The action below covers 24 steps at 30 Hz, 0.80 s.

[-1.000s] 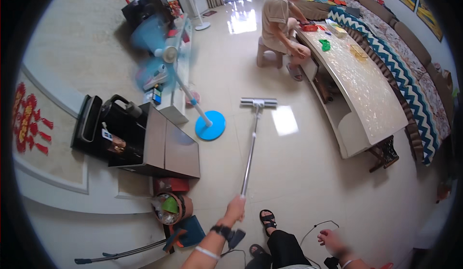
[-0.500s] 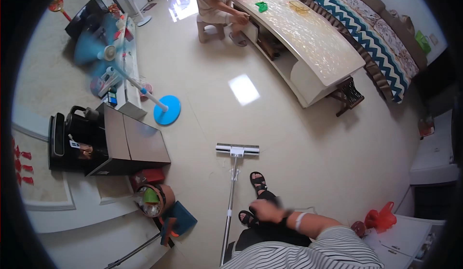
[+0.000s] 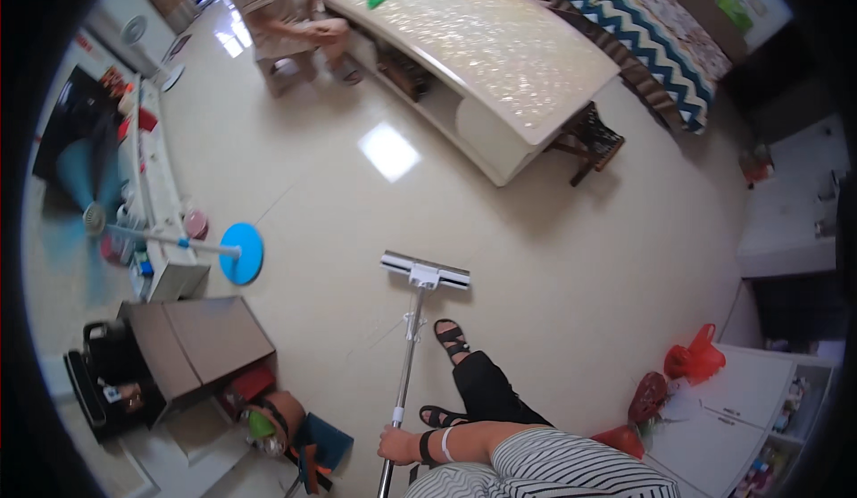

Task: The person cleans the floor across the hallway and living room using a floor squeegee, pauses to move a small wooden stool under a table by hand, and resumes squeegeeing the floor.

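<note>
Right hand (image 3: pixel 398 444) has moved from in front of the legs onto the mop pole (image 3: pixel 408 364) since the frame 0.5 s earlier; the furniture now sits farther left in view. Work status: judged under way, since the pole is held and the mop head (image 3: pixel 425 272) appears to rest on the floor (image 3: pixel 553 275), just beyond the 2 sandals (image 3: pixel 452 339). Covered and uncovered areas cannot be told apart, so the remaining portion is not determinable. Surface: pale, glossy tile with thin joints and 1 bright reflection (image 3: pixel 388 150) short of the far furniture. Room, left to right: floor fan, blades blurred, on a round blue base (image 3: pixel 242 253); brown cabinet (image 3: pixel 214 342) at near left; waste bin (image 3: pixel 286 413) and blue dustpan (image 3: pixel 328 443) just beside each other; seated person (image 3: pixel 272 16) at far left. Near center: fingers of the right hand are curled together around the pole, which runs from the near edge to the crosswise head. Left hand is out of view; its finger state cannot be told. Continuing right: long low table (image 3: pixel 509 52), far; folding stool (image 3: pixel 589 141) at its right end; sofa (image 3: pixel 616 7) behind it; red plastic bag (image 3: pixel 696 357) near right, beside a white cabinet (image 3: pixel 736 395).
</note>
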Tool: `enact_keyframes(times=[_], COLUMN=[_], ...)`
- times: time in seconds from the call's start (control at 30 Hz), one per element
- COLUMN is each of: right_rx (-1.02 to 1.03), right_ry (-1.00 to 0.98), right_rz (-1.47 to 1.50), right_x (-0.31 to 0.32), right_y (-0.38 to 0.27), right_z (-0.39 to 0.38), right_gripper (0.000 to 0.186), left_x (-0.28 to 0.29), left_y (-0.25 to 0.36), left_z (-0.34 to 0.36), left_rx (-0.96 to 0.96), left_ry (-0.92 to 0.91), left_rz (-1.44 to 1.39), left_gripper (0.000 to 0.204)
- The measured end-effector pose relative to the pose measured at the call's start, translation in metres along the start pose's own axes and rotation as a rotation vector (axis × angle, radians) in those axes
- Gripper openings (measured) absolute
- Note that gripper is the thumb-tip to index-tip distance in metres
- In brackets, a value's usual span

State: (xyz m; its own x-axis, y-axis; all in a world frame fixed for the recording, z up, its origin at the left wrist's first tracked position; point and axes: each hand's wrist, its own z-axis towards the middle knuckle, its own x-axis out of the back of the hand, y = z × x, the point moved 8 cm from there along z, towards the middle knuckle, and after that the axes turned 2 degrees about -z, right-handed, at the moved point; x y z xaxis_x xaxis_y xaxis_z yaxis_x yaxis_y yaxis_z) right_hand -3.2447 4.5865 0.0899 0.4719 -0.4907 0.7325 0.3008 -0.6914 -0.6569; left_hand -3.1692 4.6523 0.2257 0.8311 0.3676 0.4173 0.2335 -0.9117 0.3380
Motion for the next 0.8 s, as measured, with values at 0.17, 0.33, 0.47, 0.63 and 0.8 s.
enact_keyframes(times=[0.17, 0.33, 0.47, 0.63, 0.8], right_rx=[-0.447, -0.950, -1.258, -1.205, -1.129], right_ry=[0.130, 0.405, 0.920, 1.086, 1.132], right_rz=[-0.026, -0.055, 0.139, 0.603, 0.899], right_x=[0.025, 0.073, 0.070, 0.000, 0.017], right_y=[0.151, 0.223, 0.198, 0.147, 0.120], right_z=[-0.093, -0.246, -0.326, -0.347, -0.364], right_gripper=[0.009, 0.015, 0.027, 0.032, 0.033], left_x=[-0.038, -0.103, -0.136, -0.170, -0.230], left_y=[0.048, 0.070, 0.131, 0.120, 0.189], left_z=[0.007, -0.002, -0.004, 0.007, -0.036], left_rx=[-0.136, -0.274, -0.208, -0.136, -0.149], left_ry=[-0.165, -0.404, -0.558, -0.596, -0.634], left_rz=[-0.012, -0.033, 0.000, 0.095, -0.106], left_gripper=[0.041, 0.042, 0.046, 0.047, 0.048])
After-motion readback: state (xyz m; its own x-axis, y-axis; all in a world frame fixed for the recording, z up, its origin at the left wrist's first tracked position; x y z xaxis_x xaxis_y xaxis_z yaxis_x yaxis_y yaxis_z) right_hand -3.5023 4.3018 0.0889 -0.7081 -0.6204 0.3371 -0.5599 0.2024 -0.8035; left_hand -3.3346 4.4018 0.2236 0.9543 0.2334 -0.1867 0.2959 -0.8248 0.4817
